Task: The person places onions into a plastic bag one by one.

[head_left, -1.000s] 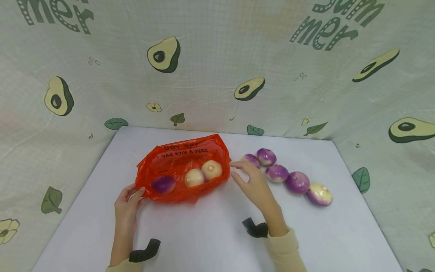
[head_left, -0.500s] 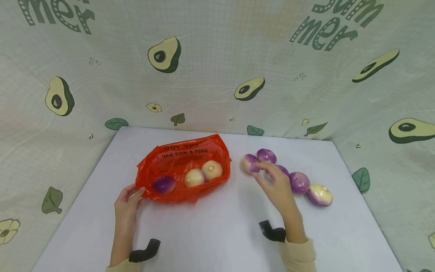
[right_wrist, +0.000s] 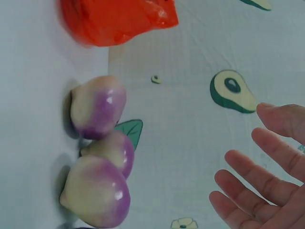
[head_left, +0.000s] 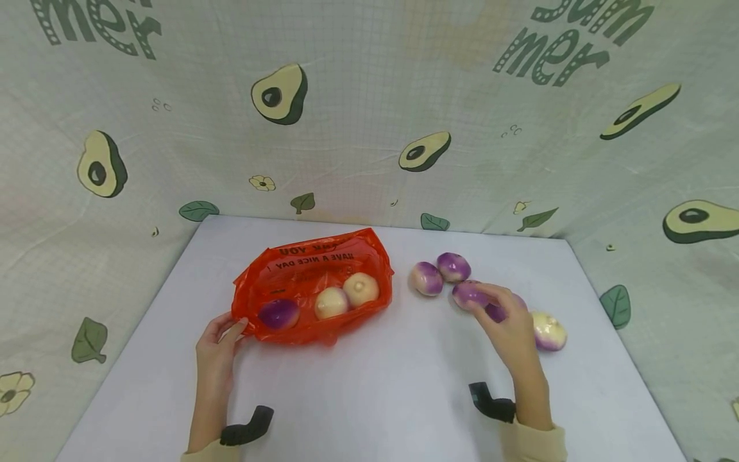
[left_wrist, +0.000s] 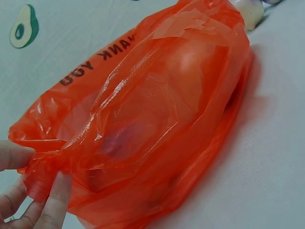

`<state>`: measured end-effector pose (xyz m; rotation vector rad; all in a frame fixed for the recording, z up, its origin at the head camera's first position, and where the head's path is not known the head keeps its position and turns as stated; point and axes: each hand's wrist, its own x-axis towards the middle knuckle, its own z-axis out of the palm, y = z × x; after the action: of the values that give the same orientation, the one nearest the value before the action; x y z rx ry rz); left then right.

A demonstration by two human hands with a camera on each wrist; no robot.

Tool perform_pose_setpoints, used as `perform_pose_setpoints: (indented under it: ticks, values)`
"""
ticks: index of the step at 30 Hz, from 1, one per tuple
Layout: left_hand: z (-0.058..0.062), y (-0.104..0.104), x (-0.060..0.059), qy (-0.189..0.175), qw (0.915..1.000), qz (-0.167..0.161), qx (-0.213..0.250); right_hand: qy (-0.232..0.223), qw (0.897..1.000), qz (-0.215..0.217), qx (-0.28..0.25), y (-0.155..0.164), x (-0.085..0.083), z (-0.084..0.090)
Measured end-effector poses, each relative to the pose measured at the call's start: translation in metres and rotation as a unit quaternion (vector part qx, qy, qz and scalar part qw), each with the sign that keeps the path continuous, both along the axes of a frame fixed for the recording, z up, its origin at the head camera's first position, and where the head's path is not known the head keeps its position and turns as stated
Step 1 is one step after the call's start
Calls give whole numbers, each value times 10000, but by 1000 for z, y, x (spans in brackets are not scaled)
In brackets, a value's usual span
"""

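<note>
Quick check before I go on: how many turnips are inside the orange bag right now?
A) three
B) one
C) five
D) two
A: the head view shows three turnips through the orange bag, one purple and two pale, while the left hand pinches the bag's corner.

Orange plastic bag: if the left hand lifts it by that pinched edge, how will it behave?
The thin orange plastic bag is crumpled and translucent, so it is probably floppy and would sag rather than hold its shape. The left hand grips only one gathered edge, so the three round turnips inside would likely roll toward the low end. The glossy film may slip between the fingers.
</note>
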<state>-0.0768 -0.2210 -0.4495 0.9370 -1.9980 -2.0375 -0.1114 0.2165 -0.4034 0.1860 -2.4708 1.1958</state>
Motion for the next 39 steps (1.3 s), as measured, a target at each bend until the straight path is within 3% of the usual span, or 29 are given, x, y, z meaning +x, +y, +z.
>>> perform_pose_setpoints:
  ticks: [2,9,12,19,25,31,39]
  values:
    - [0,0,0,-6,10000,-26,-20,90,9998,-182,-24,7,2,-2]
    - [0,1,-1,-16,10000,-16,-11,-799,9912,-1059,-12,28,13,3]
    - [0,1,-1,-28,10000,-13,-12,-868,9876,-1307,-80,36,15,2]
    - [-1,-1,-1,-79,10000,-39,-33,-1422,9706,-1935,-173,56,20,-3]
    - [-3,-1,-2,-150,9999,-44,-51,-1623,9619,-2179,-315,73,23,-12]
    - [-3,-1,-3,-134,9999,-48,-29,-1661,9610,-2204,-194,88,25,-24]
    - [-2,-1,-3,-104,9999,-36,-25,-2030,9511,-2329,40,105,25,-38]
